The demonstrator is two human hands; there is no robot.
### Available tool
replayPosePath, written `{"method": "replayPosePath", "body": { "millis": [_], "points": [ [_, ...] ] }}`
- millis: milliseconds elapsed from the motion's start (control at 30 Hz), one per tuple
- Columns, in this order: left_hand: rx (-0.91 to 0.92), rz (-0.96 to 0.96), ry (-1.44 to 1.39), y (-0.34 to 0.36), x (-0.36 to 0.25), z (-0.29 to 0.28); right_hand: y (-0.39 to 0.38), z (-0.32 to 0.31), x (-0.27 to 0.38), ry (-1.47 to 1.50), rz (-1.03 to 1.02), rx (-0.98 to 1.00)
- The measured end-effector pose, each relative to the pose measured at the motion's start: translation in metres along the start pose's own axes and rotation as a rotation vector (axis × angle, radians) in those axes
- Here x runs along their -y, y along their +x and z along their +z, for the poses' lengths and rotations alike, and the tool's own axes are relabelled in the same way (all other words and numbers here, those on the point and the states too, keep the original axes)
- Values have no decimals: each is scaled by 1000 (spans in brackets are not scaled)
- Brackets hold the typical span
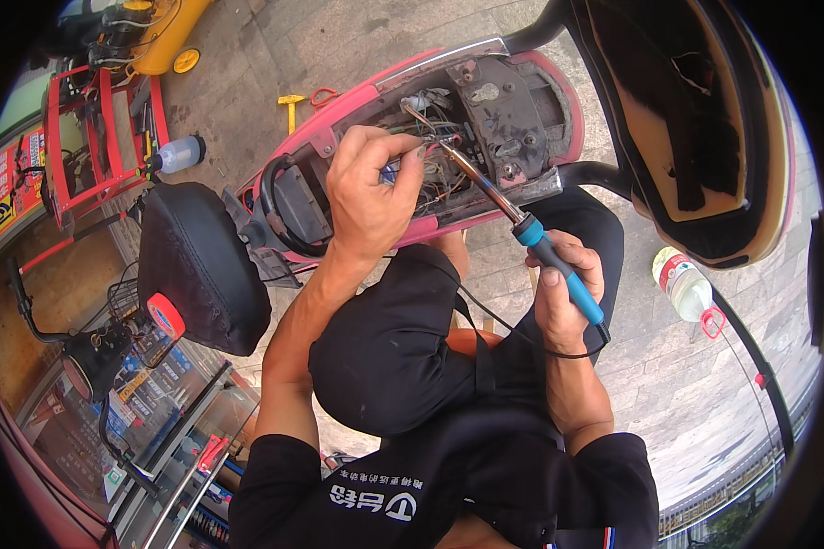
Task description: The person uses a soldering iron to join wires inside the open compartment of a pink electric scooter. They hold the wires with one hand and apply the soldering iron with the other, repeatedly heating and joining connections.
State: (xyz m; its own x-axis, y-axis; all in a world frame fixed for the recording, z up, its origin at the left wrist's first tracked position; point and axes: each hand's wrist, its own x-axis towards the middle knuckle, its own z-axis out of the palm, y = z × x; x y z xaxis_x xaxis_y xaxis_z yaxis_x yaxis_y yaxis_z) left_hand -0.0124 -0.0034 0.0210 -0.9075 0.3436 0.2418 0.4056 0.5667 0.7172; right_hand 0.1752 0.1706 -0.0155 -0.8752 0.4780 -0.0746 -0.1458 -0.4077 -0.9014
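My right hand (566,297) is wrapped round the blue-and-black handle of a soldering iron (527,231). Its metal shaft slants up and left, and the tip reaches the thin wires (442,128) in front of my left fingers. With thumb and forefinger pinched together, my left hand (373,190) holds a wire beside that tip; the exact contact is too small to tell. Both hands work over the open compartment of a red scooter body (403,87), where tangled wires and connectors lie. A black cable runs from the iron's handle end across my lap.
A black padded seat (201,265) with a red tape roll (165,316) on it stands left. Farther off are a yellow hammer (291,108), a red tool cart (105,151) and a yellow tank (169,38). To the right are a dark glossy panel (604,137) and a plastic jug (682,284).
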Motion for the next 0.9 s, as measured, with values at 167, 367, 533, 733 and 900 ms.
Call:
{"method": "replayPosePath", "body": {
  "millis": [167,367,533,733,900],
  "points": [
    [6,-52,-29,-1,-2,1,0,0,0,5,8,2],
    [14,-56,-22,0,-4,1,0,0,1,9,11,4],
    [19,-43,-13,0,-4,1,0,0,1,-8,5,1],
    [25,-39,-11,0,-3,0,0,0,1,-7,6,0],
    [27,-5,16,0,-1,0,0,1,1,-8,7,-2]
  ]
}}
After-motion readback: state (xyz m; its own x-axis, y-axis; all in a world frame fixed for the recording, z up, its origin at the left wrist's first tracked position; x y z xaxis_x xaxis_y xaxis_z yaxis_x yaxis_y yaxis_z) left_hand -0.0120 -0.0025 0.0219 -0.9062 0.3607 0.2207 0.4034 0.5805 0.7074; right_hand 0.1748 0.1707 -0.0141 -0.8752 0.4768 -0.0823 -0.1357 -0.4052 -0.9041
